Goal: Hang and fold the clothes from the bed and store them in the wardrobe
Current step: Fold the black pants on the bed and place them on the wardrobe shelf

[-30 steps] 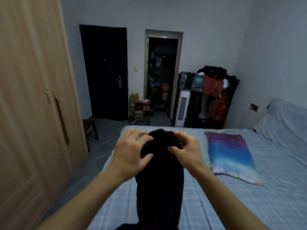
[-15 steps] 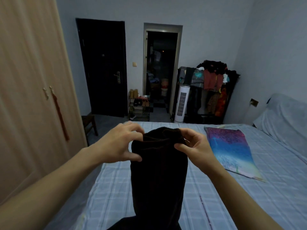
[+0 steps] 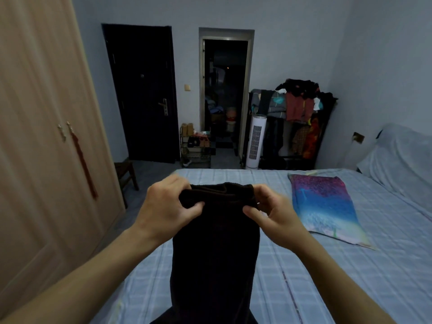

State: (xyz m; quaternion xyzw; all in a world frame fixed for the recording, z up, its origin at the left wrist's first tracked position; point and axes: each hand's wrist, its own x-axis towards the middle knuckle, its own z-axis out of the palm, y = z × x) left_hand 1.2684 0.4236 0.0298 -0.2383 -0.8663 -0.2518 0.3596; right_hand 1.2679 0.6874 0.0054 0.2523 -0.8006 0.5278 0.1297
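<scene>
Now, left hand (image 3: 168, 206) and right hand (image 3: 273, 213) each pinch a top corner of the dark garment (image 3: 215, 253), hanging below them over the bed (image 3: 350, 277); pinches that light could let one corner slip and bunch

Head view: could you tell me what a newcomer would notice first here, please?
A black garment hangs at centre, its top edge pinched by the left hand and right hand over the bed. A bright pillow lies on the bed to the right; the shut wardrobe stands on the left.
</scene>
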